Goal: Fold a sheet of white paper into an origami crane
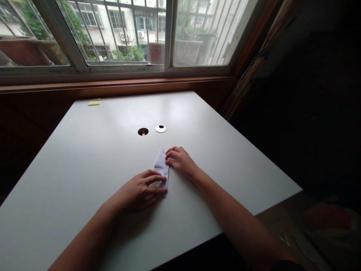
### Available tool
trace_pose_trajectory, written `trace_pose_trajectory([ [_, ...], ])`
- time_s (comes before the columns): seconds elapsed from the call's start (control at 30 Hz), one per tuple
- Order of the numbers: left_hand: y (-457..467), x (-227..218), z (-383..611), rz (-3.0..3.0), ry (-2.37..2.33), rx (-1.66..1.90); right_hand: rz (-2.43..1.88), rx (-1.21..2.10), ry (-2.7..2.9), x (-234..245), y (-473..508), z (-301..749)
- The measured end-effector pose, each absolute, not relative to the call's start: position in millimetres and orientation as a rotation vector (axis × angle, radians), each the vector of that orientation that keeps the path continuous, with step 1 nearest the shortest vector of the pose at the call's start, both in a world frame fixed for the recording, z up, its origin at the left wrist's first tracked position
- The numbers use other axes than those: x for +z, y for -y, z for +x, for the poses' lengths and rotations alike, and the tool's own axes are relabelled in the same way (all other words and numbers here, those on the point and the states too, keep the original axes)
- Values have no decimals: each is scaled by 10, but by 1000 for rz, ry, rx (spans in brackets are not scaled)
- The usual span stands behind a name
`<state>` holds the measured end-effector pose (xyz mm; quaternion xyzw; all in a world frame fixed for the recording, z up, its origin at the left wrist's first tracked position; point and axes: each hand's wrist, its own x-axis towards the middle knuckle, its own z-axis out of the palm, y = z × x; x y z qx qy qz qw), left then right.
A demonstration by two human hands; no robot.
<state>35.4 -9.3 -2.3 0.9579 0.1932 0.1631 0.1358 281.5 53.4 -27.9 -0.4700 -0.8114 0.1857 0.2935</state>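
Observation:
A folded piece of white paper (161,162), narrow and pointed at its far end, lies on the white table (84,158). My left hand (143,188) is on its near part, the fingers bent and the thumb low by the near tip, gripping it. At the upper right edge, the fingers of my right hand (180,160) are closed together on the paper. The fingers cover part of the paper, so some of its folds are hidden.
Beyond the paper, the tabletop has a round cable hole (143,131) with a silver ring-shaped cover (160,129) beside it. Yellow tape (94,102) sticks to the far left edge. A barred window (124,34) with flower pots (156,52) outside stands behind the table.

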Motion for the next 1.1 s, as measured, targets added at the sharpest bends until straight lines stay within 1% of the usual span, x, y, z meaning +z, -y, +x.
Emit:
trace_pose_trajectory([
  [0.5, 104, -65, 371, 2844, -549, 470, -1274, 500, 2181, -274, -540, 2815],
  [0.7, 115, -78, 374, 2875, -587, 403, -1264, 509, 2180, -285, -552, 2802],
  [1.1, 144, -50, 391, 2829, -605, 395, -1264, 509, 2179, -281, -563, 2806],
])
